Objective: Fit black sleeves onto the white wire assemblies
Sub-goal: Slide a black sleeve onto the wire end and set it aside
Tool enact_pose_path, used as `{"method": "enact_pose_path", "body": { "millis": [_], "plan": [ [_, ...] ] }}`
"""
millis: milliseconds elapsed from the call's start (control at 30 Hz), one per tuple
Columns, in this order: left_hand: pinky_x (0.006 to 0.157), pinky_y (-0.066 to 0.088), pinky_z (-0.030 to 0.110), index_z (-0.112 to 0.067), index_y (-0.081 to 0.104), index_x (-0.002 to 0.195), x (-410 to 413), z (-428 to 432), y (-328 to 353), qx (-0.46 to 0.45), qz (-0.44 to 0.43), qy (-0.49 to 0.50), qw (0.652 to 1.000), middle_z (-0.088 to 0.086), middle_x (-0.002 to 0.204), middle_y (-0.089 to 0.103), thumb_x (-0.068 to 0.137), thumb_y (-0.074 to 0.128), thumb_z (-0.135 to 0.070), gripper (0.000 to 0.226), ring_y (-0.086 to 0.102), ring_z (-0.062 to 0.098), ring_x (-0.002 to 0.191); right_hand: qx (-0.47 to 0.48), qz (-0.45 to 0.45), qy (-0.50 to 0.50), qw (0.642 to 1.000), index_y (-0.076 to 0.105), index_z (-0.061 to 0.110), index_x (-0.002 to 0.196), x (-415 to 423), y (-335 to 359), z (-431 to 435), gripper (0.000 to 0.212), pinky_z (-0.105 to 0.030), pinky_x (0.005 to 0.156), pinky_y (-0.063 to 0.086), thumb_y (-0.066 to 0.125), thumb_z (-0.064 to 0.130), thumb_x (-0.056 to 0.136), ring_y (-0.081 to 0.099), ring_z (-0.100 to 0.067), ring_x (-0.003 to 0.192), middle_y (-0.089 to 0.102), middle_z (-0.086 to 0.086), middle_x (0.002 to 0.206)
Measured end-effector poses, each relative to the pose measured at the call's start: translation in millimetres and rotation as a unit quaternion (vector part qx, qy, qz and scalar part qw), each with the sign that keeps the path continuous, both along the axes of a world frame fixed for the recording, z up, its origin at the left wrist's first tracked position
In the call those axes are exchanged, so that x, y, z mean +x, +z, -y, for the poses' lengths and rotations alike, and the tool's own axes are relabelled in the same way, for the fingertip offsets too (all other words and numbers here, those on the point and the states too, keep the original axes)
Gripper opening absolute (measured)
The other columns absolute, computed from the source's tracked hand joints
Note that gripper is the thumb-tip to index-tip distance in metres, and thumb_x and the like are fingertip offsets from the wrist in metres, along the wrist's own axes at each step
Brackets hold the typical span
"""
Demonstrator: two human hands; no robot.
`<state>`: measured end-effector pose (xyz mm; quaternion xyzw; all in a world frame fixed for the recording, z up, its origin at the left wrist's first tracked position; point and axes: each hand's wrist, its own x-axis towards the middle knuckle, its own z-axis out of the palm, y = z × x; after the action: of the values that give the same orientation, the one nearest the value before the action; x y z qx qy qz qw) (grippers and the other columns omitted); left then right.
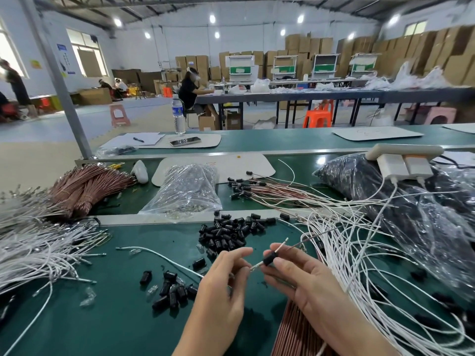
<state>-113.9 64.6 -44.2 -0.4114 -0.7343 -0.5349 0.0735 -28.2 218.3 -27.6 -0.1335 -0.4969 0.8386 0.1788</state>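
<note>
Above the green bench, my right hand (305, 276) pinches a black sleeve (270, 259) threaded on a white wire (282, 244) whose tip sticks up and to the right. Just left of it, my left hand (223, 281) has its fingertips at the wire's metal end (254, 267); whether they pinch it is hidden. Loose black sleeves lie in a pile (231, 233) beyond the hands and in a smaller group (172, 289) to the left. White wire assemblies fan out at the right (359, 253) and heap at the left (33, 247).
A bag of small metal parts (185, 188) and bundled brown wires (87, 186) lie past a metal rail (154, 219). Black bagged stock (401, 201) and a power strip (403, 160) fill the right. Brown wires (290, 330) lie under my right wrist.
</note>
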Motion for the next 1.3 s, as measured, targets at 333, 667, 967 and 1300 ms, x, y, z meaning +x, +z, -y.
{"method": "enact_pose_path", "body": {
  "millis": [333,667,967,1300],
  "plan": [
    [0.076,0.047,0.013,-0.039,0.063,0.115,2.4,-3.4,-2.0,-0.016,-0.011,-0.01,1.0,-0.019,0.102,0.062,0.097,0.062,-0.028,0.021,0.064,0.008,0.095,0.105,0.024,0.025,0.994,0.08,0.019,0.105,-1.3,-4.9,5.3,0.032,-0.023,0.085,0.057,0.088,0.028,0.075,0.073,-0.023,0.106,0.077,-0.01,0.109],
    [0.08,0.044,0.008,-0.056,0.061,0.099,-0.1,-2.4,-2.4,-0.038,0.003,0.0,0.999,-0.026,0.099,0.065,0.092,0.07,-0.024,0.034,0.063,-0.002,0.097,0.126,0.043,-0.04,0.99,0.082,0.017,0.094,0.4,1.9,7.4,0.038,-0.028,0.071,0.061,0.079,0.043,0.066,0.075,-0.019,0.091,0.078,-0.007,0.098],
    [0.089,0.038,0.01,-0.053,0.058,0.103,-3.5,6.2,8.8,-0.047,-0.064,0.076,0.994,-0.031,0.105,0.06,0.089,0.05,-0.052,0.016,0.051,0.001,0.105,0.009,-0.009,-0.1,0.995,0.083,0.015,0.085,11.4,15.9,-12.4,0.027,-0.025,0.06,0.059,0.078,0.034,0.066,0.071,-0.013,0.075,0.076,-0.006,0.088],
    [0.083,0.045,0.024,-0.025,0.071,0.111,-14.1,25.7,22.3,-0.038,-0.135,0.148,0.979,-0.021,0.102,0.063,0.091,0.057,-0.034,0.025,0.055,0.013,0.095,-0.169,-0.086,-0.229,0.955,0.079,0.023,0.088,37.2,26.7,-41.4,0.017,-0.018,0.068,0.057,0.076,0.039,0.083,0.066,-0.006,0.071,0.071,0.006,0.089]
  ]
}}
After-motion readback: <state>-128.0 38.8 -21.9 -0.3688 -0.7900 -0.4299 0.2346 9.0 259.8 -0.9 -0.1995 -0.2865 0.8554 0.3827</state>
